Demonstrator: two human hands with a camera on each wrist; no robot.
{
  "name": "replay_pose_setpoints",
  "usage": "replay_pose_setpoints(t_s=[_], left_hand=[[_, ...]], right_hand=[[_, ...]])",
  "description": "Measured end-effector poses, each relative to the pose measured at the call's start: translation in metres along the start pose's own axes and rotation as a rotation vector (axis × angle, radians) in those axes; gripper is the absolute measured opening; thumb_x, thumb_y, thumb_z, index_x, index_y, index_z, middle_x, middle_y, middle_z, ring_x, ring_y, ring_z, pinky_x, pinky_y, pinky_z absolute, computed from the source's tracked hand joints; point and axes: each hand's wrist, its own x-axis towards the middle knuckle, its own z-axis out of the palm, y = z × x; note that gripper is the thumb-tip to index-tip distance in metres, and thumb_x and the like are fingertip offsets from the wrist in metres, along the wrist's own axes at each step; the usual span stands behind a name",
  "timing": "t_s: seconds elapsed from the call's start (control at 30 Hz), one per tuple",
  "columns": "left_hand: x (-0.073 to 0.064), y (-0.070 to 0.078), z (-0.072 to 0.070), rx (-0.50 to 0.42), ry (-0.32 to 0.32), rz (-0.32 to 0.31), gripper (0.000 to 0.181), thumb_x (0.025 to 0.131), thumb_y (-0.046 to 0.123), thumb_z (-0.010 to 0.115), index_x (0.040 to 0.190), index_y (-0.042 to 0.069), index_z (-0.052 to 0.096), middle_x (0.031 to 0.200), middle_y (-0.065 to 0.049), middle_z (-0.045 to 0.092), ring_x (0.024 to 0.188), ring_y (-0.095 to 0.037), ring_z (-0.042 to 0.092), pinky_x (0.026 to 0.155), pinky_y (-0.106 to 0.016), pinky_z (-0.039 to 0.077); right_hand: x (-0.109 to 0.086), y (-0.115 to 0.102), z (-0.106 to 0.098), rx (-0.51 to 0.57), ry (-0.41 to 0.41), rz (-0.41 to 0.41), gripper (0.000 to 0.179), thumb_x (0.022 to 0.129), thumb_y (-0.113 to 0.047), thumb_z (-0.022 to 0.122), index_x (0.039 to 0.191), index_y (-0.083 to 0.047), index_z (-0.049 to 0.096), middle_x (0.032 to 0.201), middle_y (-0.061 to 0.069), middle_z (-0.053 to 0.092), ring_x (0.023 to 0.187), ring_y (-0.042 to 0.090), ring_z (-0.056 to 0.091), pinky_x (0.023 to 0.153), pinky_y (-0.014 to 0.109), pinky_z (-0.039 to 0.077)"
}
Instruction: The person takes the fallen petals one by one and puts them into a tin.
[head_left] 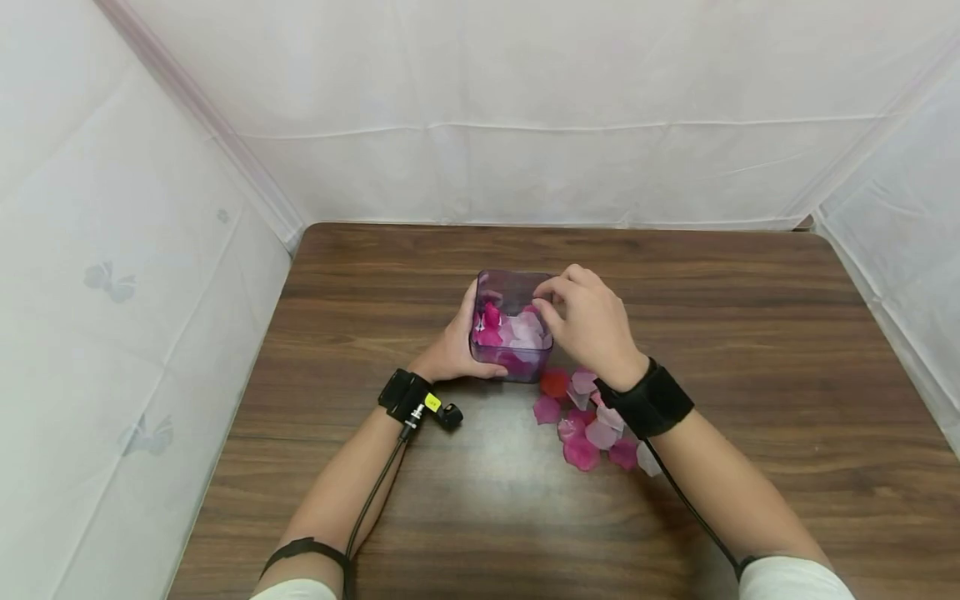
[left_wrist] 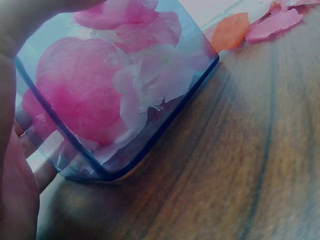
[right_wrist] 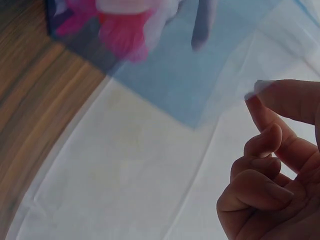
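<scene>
My left hand [head_left: 455, 347] grips a see-through purple square box [head_left: 512, 364] from its left side, thumb along the near wall and fingers behind. The box tilts with its mouth toward me, its lower edge close over the table in the left wrist view. Pink, magenta and pale artificial petals [head_left: 522, 331] lie inside. At the box's right rim is my right hand [head_left: 592, 323], thumb and forefinger tips brought together and the other fingers curled. No petal shows between those tips in the right wrist view.
A loose pile of petals [head_left: 581, 453], pink, white and pale, lies on the brown wooden table [head_left: 360, 308] below my right wrist, with a red petal [head_left: 554, 382] nearest the box. White cloth walls [head_left: 525, 175] stand around the table.
</scene>
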Motion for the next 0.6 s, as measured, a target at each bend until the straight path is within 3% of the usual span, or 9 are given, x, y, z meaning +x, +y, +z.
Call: replay_pose_setpoints(t_s=[0.23, 0.37, 0.6], left_hand=[[0.000, 0.000, 0.001, -0.010, 0.009, -0.006, 0.134, 0.061, -0.004, 0.092, 0.157, 0.003, -0.002, 0.146, -0.035, 0.031, 0.136, -0.047, 0.033, 0.111, -0.058, 0.033], [-0.001, 0.002, 0.000, 0.001, 0.005, -0.002, 0.133, 0.063, -0.002, 0.091, 0.157, 0.000, -0.002, 0.146, -0.036, 0.030, 0.136, -0.049, 0.033, 0.111, -0.059, 0.032], [-0.002, 0.005, 0.000, 0.014, -0.009, -0.012, 0.132, 0.065, 0.000, 0.091, 0.156, 0.000, -0.003, 0.147, -0.035, 0.030, 0.137, -0.048, 0.032, 0.112, -0.058, 0.031]], right_hand=[[-0.030, 0.023, -0.019, -0.030, 0.038, 0.042, 0.011, 0.090, -0.014, 0.076, 0.097, -0.005, 0.076, 0.083, 0.007, 0.057, 0.076, 0.023, 0.055, 0.057, 0.035, 0.044], [-0.050, 0.039, -0.022, -0.083, -0.041, 0.084, 0.010, 0.088, -0.013, 0.078, 0.095, -0.005, 0.076, 0.081, 0.006, 0.056, 0.075, 0.023, 0.057, 0.052, 0.035, 0.045], [-0.094, 0.068, -0.025, -0.122, -0.218, 0.182, 0.010, 0.087, -0.011, 0.078, 0.094, -0.003, 0.077, 0.081, 0.007, 0.058, 0.073, 0.023, 0.059, 0.055, 0.035, 0.048]])
